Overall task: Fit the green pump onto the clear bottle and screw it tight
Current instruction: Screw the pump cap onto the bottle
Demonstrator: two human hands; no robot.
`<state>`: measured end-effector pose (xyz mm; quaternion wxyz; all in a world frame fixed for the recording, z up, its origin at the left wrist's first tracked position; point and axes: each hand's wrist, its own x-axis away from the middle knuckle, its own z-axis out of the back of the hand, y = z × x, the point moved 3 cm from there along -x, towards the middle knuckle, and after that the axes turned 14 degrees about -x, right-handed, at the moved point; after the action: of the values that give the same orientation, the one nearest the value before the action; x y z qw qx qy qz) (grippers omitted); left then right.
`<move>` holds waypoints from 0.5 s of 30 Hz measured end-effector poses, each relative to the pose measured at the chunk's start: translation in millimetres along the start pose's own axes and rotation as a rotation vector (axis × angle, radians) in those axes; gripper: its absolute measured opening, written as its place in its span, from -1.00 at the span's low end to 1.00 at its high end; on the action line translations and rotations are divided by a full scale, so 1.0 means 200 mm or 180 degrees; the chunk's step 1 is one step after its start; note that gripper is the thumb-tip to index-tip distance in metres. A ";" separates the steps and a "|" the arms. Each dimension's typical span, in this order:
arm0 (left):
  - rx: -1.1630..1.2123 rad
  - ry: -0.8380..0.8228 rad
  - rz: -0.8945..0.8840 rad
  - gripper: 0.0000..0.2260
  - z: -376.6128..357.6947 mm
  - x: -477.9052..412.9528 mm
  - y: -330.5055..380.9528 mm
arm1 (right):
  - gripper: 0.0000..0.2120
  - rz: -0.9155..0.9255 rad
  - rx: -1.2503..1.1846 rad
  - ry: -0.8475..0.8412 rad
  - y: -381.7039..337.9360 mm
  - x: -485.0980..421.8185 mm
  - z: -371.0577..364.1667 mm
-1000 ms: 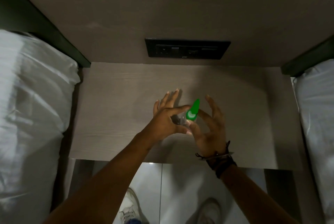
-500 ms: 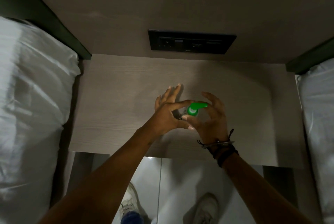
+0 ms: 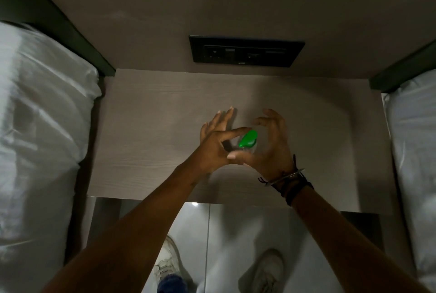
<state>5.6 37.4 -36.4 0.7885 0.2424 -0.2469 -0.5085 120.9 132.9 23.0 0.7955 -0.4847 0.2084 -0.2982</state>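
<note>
The green pump [image 3: 247, 139] sits on top of the clear bottle [image 3: 251, 150], which stands on the grey wooden bedside table [image 3: 151, 132]. Only a sliver of the bottle shows under the pump. My left hand [image 3: 215, 145] pinches the bottle's top between index finger and thumb, with the other fingers spread away. My right hand [image 3: 274, 146] cups the pump from the right. Its fingers are curled and stand apart from the pump, and its thumb lies low by the bottle.
White bedding lies on the left [image 3: 40, 141] and on the right [image 3: 415, 162] of the table. A black socket panel [image 3: 245, 54] is set in the wall behind. Below the table's near edge are the glossy floor and my white shoes [image 3: 264, 271].
Half a second ago my right fingers gripped the pump with its nozzle pointing right. They have now let go and spread, and the nozzle points up and to the right. My left hand kept its hold.
</note>
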 end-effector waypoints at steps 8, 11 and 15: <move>0.0127 -0.0010 0.0089 -0.46 0.00 0.00 0.01 | -0.52 0.0076 0.0086 0.0139 0.01 0.00 0.06; 0.0047 0.0036 0.0070 -0.48 0.00 0.01 0.01 | -0.33 -0.0037 0.0095 -0.0289 0.01 0.01 0.02; 0.0117 -0.0068 0.0149 -0.36 0.00 0.00 0.02 | -0.68 0.0111 -0.0010 -0.0262 -0.01 0.00 0.05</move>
<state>9.0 38.7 -33.5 0.7929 0.2456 -0.2702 -0.4878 126.7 138.3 28.2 0.8077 -0.4941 0.1843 -0.2638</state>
